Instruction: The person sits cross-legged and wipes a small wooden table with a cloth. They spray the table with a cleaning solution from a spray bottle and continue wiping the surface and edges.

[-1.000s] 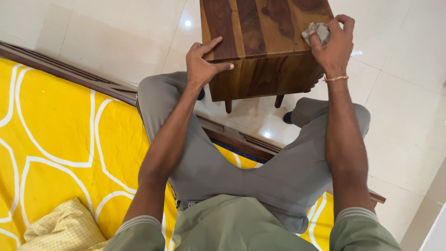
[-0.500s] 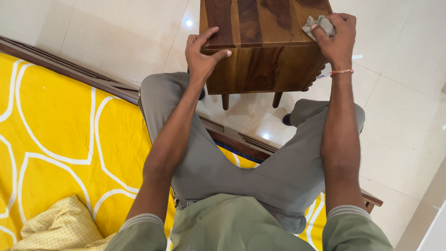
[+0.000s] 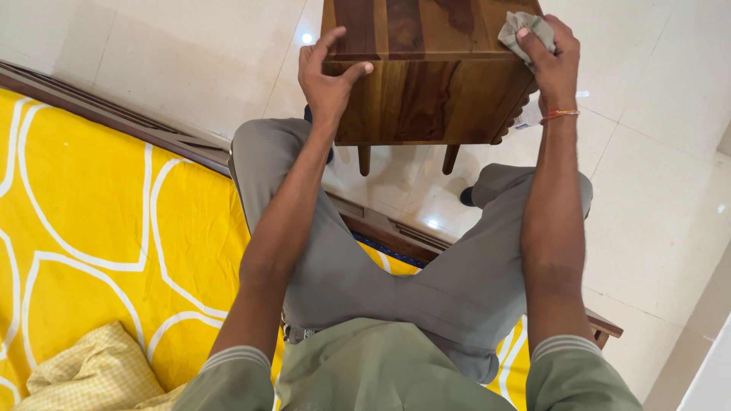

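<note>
A small dark wooden table (image 3: 426,84) on short legs stands on the tiled floor in front of my knees. My left hand (image 3: 327,72) grips its near left corner, thumb along the top edge. My right hand (image 3: 550,65) presses a crumpled grey cloth (image 3: 521,30) against the near right corner of the table top. A thin bracelet circles my right wrist. I sit on the edge of a bed, legs in grey trousers spread on either side of the table.
A yellow bedsheet with white curved lines (image 3: 99,221) covers the bed at my left. A checked yellow pillow (image 3: 91,373) lies at the lower left. The bed's wooden frame (image 3: 114,114) runs diagonally. Pale glossy floor tiles (image 3: 655,190) surround the table.
The table now looks closer and more centred in view. My right hand with the cloth has stayed at the near right corner; my left hand keeps its grip on the left corner.
</note>
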